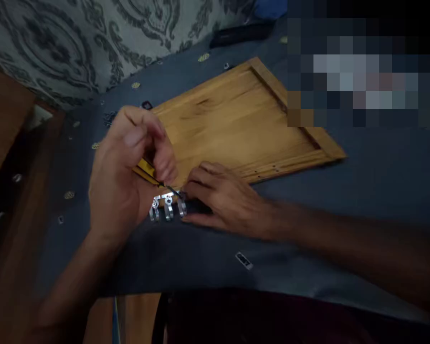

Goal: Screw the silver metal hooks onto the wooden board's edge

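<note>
My left hand [129, 177] is closed round a screwdriver with a yellow handle [145, 168], its dark tip pointing down at a metal bracket with three shiny hooks [167, 206]. My right hand [220, 198] presses on the right end of that bracket, fingers curled, holding it against the near corner of a wooden panel [236, 119]. The panel lies flat on dark blue cloth [361, 191]. Part of the bracket is hidden under my right fingers.
Small screws or bits lie scattered on the cloth near the panel's left corner [109, 118]. A small label or tag [244, 261] lies on the cloth near me. A patterned grey fabric [75, 43] covers the far left. Wooden floor [7, 124] shows at the left.
</note>
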Demonstrator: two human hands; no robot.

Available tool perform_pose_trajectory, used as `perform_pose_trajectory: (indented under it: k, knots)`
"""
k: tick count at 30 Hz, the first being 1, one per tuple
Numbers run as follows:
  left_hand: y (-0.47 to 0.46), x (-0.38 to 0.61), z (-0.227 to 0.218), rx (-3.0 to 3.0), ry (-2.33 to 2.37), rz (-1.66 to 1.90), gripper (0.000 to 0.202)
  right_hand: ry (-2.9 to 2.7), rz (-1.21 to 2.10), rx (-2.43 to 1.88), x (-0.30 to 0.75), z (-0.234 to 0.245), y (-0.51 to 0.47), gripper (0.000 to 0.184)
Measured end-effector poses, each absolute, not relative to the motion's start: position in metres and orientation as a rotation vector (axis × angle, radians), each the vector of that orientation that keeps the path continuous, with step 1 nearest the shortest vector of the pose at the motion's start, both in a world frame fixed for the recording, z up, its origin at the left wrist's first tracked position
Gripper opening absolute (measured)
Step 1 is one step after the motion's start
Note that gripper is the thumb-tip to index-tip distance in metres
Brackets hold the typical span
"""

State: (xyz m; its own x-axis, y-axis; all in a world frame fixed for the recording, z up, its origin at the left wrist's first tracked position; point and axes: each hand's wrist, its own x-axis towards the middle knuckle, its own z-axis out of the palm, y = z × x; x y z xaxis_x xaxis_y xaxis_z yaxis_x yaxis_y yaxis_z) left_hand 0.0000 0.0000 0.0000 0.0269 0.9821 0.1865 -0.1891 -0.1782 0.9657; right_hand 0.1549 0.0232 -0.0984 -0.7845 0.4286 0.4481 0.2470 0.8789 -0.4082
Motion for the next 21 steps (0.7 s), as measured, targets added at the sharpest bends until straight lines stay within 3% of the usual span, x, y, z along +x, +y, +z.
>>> perform_pose_trajectory:
  k: [8, 21]
  knots:
    - [-0.007, 0.015, 0.0, 1.207, 1.068, 1.567, 0.03, -2.492, 0.438, -0.49, 0.156, -0.098, 0.024, 0.043]
    - [-0.006, 0.012, -0.004, 1.256, 0.947, 1.469, 0.036, -2.488, 0.429, -0.483, 0.157, -0.1, 0.024, 0.046]
